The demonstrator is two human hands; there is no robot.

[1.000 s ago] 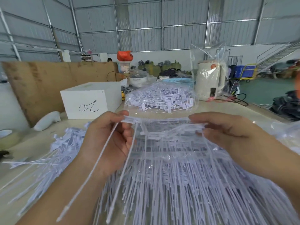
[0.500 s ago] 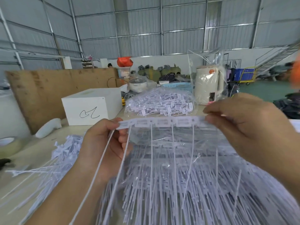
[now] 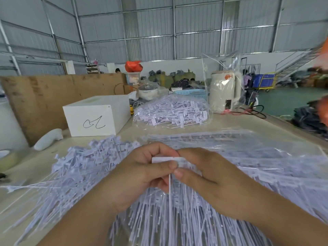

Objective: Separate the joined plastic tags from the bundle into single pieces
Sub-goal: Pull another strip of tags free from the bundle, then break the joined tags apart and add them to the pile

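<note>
My left hand [image 3: 142, 173] and my right hand [image 3: 207, 178] meet at the centre, thumbs side by side, both pinching a short white strip of joined plastic tags [image 3: 167, 159]. One thin white tail [image 3: 170, 196] hangs straight down from between the thumbs. Under my hands lies the big bundle of joined tags [image 3: 239, 162] in clear plastic, fanned toward me. A loose pile of single tags [image 3: 76, 167] spreads on the table to the left of my left hand.
A clear bag of tags [image 3: 170, 112] lies beyond the hands. A white box [image 3: 96, 115] with a scribble stands at the back left beside a brown board [image 3: 44, 96]. A wrapped cream appliance [image 3: 224, 91] and cables sit at the back right.
My hands have come together and dropped lower. The long strip that was stretched between them is now a short piece pinched between both thumbs, and the view has tipped down.
</note>
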